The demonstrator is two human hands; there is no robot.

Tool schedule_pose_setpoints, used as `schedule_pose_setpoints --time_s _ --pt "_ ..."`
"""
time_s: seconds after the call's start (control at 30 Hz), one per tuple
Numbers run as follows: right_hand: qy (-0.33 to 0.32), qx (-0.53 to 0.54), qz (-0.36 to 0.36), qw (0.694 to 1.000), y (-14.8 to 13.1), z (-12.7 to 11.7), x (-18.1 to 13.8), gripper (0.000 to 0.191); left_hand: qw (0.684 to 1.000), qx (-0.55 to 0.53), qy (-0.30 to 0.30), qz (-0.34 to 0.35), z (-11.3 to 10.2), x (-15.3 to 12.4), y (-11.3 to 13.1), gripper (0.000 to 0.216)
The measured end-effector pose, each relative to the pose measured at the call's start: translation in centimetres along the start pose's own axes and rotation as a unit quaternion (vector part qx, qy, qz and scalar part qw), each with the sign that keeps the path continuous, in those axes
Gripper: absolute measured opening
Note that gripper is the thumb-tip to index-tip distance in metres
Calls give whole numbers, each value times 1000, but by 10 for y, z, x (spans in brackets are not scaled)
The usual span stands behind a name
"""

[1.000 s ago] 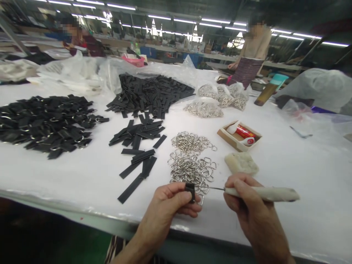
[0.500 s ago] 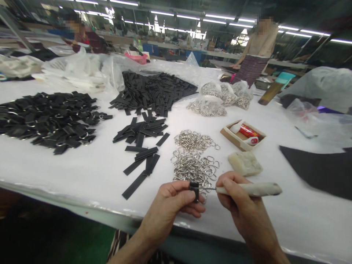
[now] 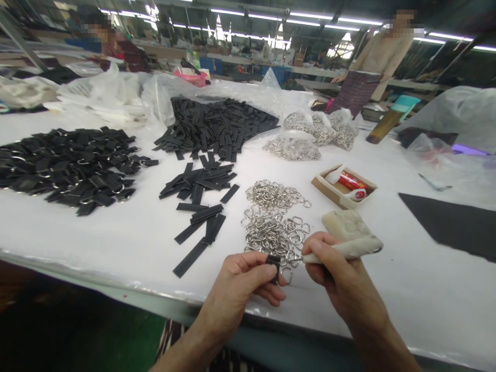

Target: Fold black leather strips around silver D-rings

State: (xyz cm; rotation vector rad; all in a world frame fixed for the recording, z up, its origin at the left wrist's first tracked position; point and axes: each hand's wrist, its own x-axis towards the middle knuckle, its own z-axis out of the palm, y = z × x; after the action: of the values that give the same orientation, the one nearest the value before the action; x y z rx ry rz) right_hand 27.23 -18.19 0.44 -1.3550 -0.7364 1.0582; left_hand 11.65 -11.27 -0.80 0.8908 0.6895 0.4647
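Note:
My left hand [image 3: 242, 281] pinches a small folded black strap piece [image 3: 274, 262] with a metal ring just above the table's near edge. My right hand [image 3: 335, 276] grips a cream-handled tool [image 3: 349, 249], whose thin metal tip touches the strap piece. Right behind both hands lies a heap of silver D-rings [image 3: 273, 219]. Loose black strips [image 3: 199, 199] lie to the left of the rings.
A big pile of finished black pieces [image 3: 65, 168] sits at the left and a heap of black strips [image 3: 220, 124] at the back. Bags of rings [image 3: 310, 134], a small box with a tube [image 3: 344, 187], a pale block [image 3: 343, 222], a dark sheet [image 3: 453, 225]. Two people stand behind.
My right hand has moved left, bringing the tool's tip onto the strap piece, and the handle now tilts more towards me. The view has shifted, showing the dark sheet at the right.

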Motion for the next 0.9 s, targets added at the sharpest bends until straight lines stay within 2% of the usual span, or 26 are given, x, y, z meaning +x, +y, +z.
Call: schedule_pose_setpoints --time_s 0.2,0.37,0.47,0.7,0.9 --pt "0 -22 -21 1000 -10 -1 11 33 1000 22 2 -2 2 -2 1 16" --pt "53 0 -93 994 -29 -9 18 28 999 29 16 -6 3 -3 0 18" --pt "75 30 -113 990 -33 -13 17 23 1000 22 17 2 2 -3 -2 18" --pt "64 52 -82 993 -15 -12 2 20 999 16 29 13 1 -4 -4 19" --pt "103 31 -72 992 -10 -6 -13 24 999 20 43 15 2 -3 -3 18"
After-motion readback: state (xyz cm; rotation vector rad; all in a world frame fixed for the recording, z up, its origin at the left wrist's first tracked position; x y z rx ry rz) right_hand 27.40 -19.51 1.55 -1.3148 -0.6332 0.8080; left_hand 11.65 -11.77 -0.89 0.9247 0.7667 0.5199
